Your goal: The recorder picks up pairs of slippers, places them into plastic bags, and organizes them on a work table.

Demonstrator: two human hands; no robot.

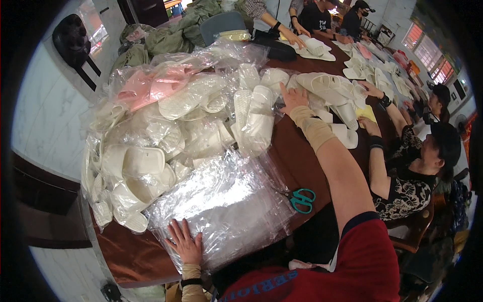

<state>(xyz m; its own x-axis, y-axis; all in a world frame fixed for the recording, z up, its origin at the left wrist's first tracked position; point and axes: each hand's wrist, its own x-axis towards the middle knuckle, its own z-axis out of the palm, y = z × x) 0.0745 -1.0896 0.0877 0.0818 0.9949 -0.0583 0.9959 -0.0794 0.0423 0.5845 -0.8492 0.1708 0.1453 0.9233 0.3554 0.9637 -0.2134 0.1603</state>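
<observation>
My left hand (pixel 184 242) lies with its fingers spread on a stack of clear plastic bags (pixel 241 204) at the table's near edge. Stretched far across the table, my right hand (pixel 294 99) is at the edge of a group of loose white slippers (pixel 329 89), its fingers extended and apart. Just left of it lies a pair of white slippers (pixel 255 118) in a clear bag. A large heap of bagged white slippers (pixel 133 163) fills the table's left side, with pink slippers (pixel 151 88) among them.
Green-handled scissors (pixel 302 200) lie right of the bag stack on the brown tablecloth (pixel 292 151). A co-worker (pixel 417 161) on the right handles slippers and a yellow piece (pixel 367 113). More people work along the far table. A grey chair (pixel 224 27) stands behind the heap.
</observation>
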